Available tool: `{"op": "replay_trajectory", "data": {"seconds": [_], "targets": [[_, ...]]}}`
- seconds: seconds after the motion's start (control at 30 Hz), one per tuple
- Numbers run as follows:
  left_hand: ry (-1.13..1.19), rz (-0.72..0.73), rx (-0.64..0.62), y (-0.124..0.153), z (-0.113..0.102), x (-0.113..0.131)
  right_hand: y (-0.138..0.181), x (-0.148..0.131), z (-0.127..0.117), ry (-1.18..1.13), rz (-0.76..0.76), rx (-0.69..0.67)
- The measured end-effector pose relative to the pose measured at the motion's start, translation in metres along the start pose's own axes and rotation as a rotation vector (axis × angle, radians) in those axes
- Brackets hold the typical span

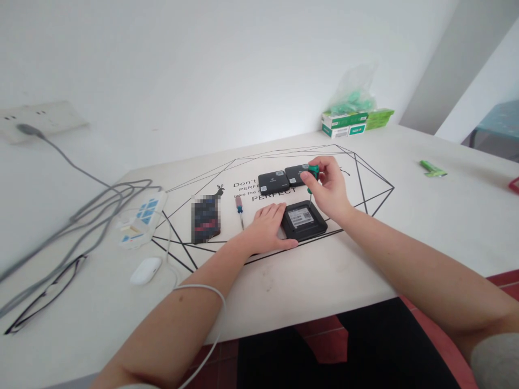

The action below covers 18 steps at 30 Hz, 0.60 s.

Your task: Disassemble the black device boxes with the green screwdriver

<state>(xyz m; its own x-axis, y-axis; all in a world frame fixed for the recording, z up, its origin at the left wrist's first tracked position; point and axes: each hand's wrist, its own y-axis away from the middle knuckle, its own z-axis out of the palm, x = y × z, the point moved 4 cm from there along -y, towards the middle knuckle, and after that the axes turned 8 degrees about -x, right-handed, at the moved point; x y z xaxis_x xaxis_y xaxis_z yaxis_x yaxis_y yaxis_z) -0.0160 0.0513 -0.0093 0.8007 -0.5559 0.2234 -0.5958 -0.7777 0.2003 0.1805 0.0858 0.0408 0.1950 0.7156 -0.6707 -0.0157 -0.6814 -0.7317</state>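
Observation:
A small black square device (304, 220) with a white label lies on the white table (308, 281) in front of me. My left hand (268, 229) rests flat against the device's left side, fingers stretched out, steadying it. My right hand (329, 186) is closed round a green-handled screwdriver (312, 173), held upright with its tip down at the device's far right corner. Two more black devices (284, 179) lie side by side just behind it.
A red-and-blue screwdriver (239, 208) and a blurred dark object (205, 219) lie to the left. Farther left are a power strip (142, 218) with grey cables (93, 208), a white mouse (145, 270) and glasses (48, 292). Green boxes (349, 121) stand at the back; a green item (432, 169) lies right.

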Motion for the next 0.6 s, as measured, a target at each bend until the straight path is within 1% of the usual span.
{"op": "replay_trajectory", "data": {"seconds": [0.07, 0.2, 0.27, 0.33, 0.43, 0.5, 0.6], "targets": [[-0.001, 0.01, 0.01, 0.0003, -0.0002, 0.0001, 0.0006, 0.0009, -0.0003, 0.0, 0.004, 0.004], [0.006, 0.01, 0.017, 0.0004, -0.0004, -0.0006, 0.0012, 0.0022, 0.0059, -0.22, 0.073, -0.112], [0.011, 0.007, 0.012, 0.0005, -0.0008, -0.0002, 0.0013, 0.0022, 0.0085, -0.28, 0.088, -0.145], [0.013, 0.009, 0.01, 0.0007, -0.0011, 0.0006, 0.0009, 0.002, 0.008, -0.238, 0.065, -0.128], [0.012, 0.004, 0.012, 0.0009, -0.0009, 0.0009, 0.0002, 0.0013, 0.0032, -0.083, 0.009, -0.051], [0.008, 0.003, 0.011, 0.0009, -0.0005, 0.001, -0.0002, -0.0004, 0.0002, -0.029, -0.018, -0.014], [0.009, 0.001, -0.002, 0.0006, 0.0, 0.0013, -0.0007, -0.0028, 0.0004, -0.132, -0.002, -0.03]]}}
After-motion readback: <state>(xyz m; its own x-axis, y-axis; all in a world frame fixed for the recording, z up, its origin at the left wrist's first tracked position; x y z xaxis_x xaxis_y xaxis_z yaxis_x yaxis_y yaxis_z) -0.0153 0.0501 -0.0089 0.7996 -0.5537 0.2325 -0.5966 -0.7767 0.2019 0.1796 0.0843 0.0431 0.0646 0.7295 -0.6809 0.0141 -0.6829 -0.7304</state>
